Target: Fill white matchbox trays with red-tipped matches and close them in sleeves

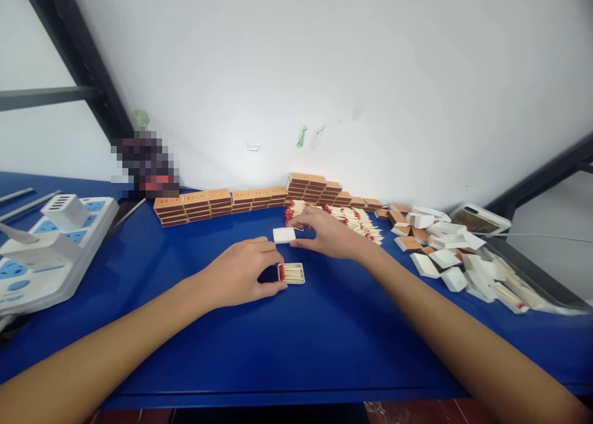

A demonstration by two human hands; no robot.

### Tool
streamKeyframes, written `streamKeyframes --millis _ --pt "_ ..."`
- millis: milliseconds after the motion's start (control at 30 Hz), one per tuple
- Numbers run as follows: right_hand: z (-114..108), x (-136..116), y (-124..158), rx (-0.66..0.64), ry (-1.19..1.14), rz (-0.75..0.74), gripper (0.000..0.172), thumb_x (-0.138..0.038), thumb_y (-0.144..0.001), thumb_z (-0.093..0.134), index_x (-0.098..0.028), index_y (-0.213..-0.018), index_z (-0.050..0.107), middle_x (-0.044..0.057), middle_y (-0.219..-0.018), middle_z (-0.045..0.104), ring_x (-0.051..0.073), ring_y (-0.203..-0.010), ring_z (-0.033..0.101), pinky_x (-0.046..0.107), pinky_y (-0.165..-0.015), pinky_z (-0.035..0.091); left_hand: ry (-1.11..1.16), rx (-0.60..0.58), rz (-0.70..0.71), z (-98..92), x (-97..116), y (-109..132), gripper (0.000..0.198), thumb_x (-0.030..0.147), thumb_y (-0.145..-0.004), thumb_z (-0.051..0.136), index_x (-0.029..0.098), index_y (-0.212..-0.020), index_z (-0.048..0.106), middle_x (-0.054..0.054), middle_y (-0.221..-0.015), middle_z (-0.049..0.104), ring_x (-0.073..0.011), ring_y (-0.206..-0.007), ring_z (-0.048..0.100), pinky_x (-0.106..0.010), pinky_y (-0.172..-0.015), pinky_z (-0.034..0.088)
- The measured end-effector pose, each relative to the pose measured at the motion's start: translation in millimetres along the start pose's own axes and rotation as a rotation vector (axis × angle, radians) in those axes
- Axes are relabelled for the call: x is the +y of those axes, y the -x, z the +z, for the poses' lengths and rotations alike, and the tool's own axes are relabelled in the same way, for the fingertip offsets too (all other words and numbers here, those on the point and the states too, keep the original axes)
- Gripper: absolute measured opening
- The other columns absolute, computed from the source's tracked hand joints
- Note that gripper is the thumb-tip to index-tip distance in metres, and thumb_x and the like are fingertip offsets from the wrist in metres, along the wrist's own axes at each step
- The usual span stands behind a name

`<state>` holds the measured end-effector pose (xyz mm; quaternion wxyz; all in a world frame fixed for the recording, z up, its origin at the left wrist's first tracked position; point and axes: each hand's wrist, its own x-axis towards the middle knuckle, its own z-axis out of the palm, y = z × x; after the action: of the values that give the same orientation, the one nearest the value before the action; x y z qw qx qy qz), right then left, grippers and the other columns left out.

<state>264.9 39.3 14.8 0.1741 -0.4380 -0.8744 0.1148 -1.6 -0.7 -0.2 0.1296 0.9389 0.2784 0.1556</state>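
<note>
Matches with red heads fill a small white tray [293, 274] on the blue table. My left hand [243, 272] has its thumb and fingers at the left end of this tray, curled around it. Just above lies a white box piece [283, 235], its right end beside the thumb of my right hand [324, 229]. The fingers of my right hand bend over the near-left edge of a loose match pile [354, 221]; what they hold, if anything, is too small to make out.
Stacked matchboxes [220, 203] line the wall. White trays and box sleeves [445, 245] lie heaped at the right, near a phone [480, 219] and a dark bin [537, 275]. A power strip [88, 238] with plugs and a charger sits at the left.
</note>
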Motion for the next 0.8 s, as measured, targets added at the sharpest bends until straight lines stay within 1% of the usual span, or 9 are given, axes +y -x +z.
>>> streamKeyframes --millis 133,200,267,333,367,400,500,633,800 --pt "-23.7 12.8 12.6 -0.081 -0.078 0.013 0.038 -0.044 -0.088 0.087 -0.027 -0.122 0.081 0.009 -0.108 0.073 0.027 -0.100 0.065 0.040 -0.086 0.052 0.041 -0.007 -0.036 -2.7 -3.1 0.2 0.022 0.039 -0.100 0.076 0.020 -0.109 0.078 -0.004 -0.097 0.072 -0.0232 -0.094 0.067 -0.034 -0.079 0.050" --pt "-36.6 26.1 11.5 -0.027 -0.162 0.105 0.038 -0.052 -0.089 0.083 -0.025 -0.115 0.083 0.008 -0.103 0.076 0.025 -0.092 0.066 0.038 -0.081 0.051 0.072 0.000 -0.055 -3.2 -5.1 0.6 0.021 0.040 -0.100 0.075 0.021 -0.110 0.078 -0.004 -0.098 0.072 -0.0220 -0.093 0.067 -0.034 -0.078 0.050" --pt "-46.9 44.9 5.7 0.200 -0.207 0.306 0.037 -0.056 -0.093 0.076 -0.020 -0.102 0.083 0.008 -0.092 0.076 0.023 -0.084 0.065 0.036 -0.076 0.049 0.094 0.011 -0.060 -3.1 -6.6 0.9 0.022 0.041 -0.099 0.075 0.022 -0.109 0.078 -0.003 -0.098 0.072 -0.0211 -0.091 0.067 -0.033 -0.079 0.050" --pt "-52.5 66.2 -3.0 0.513 -0.188 0.587 0.034 -0.051 -0.094 0.075 -0.018 -0.088 0.078 0.007 -0.081 0.072 0.021 -0.078 0.062 0.035 -0.072 0.045 0.100 0.022 -0.060 -2.9 -7.6 0.9 0.022 0.042 -0.100 0.074 0.023 -0.108 0.078 -0.003 -0.098 0.073 -0.0208 -0.091 0.067 -0.033 -0.078 0.051" --pt "-53.5 76.4 -7.7 0.617 -0.180 0.714 0.032 -0.048 -0.093 0.077 -0.018 -0.082 0.074 0.005 -0.076 0.069 0.020 -0.075 0.059 0.034 -0.070 0.043 0.099 0.029 -0.061 -2.8 -7.9 0.8 0.022 0.042 -0.099 0.074 0.023 -0.108 0.078 -0.003 -0.097 0.073 -0.0208 -0.091 0.067 -0.033 -0.078 0.051" --pt "-53.5 85.5 -12.2 0.659 -0.182 0.793 0.033 -0.045 -0.092 0.079 -0.018 -0.075 0.070 0.004 -0.070 0.065 0.019 -0.071 0.056 0.034 -0.067 0.041 0.096 0.036 -0.062 -2.9 -8.2 0.7 0.021 0.042 -0.099 0.074 0.023 -0.108 0.078 -0.003 -0.097 0.073 -0.0209 -0.091 0.067 -0.034 -0.078 0.051" --pt "-49.6 103.5 -22.5 0.625 -0.245 0.898 0.041 -0.041 -0.089 0.084 -0.020 -0.062 0.060 0.001 -0.056 0.053 0.017 -0.061 0.049 0.033 -0.060 0.037 0.086 0.069 -0.071 -4.0 -9.6 1.0 0.021 0.041 -0.099 0.074 0.024 -0.111 0.078 -0.003 -0.098 0.074 -0.0220 -0.093 0.069 -0.034 -0.080 0.052" --pt "-47.9 107.3 -25.1 0.589 -0.382 0.915 0.042 -0.042 -0.082 0.091 -0.020 -0.064 0.060 0.000 -0.057 0.054 0.014 -0.056 0.048 0.030 -0.052 0.038 0.071 0.133 -0.135 -6.0 -12.4 2.2 0.026 0.043 -0.097 0.075 0.025 -0.115 0.079 -0.004 -0.101 0.077 -0.0224 -0.092 0.072 -0.035 -0.080 0.054" --pt "-58.5 100.2 -10.6 0.640 -0.457 0.871 0.042 -0.042 -0.096 0.078 -0.023 -0.070 0.052 -0.004 -0.057 0.045 0.009 -0.050 0.035 0.026 -0.044 0.029 0.020 0.200 -0.192 -7.3 -15.9 1.6 0.027 0.048 -0.099 0.073 0.026 -0.111 0.081 -0.004 -0.101 0.078 -0.0227 -0.090 0.074 -0.037 -0.083 0.056"
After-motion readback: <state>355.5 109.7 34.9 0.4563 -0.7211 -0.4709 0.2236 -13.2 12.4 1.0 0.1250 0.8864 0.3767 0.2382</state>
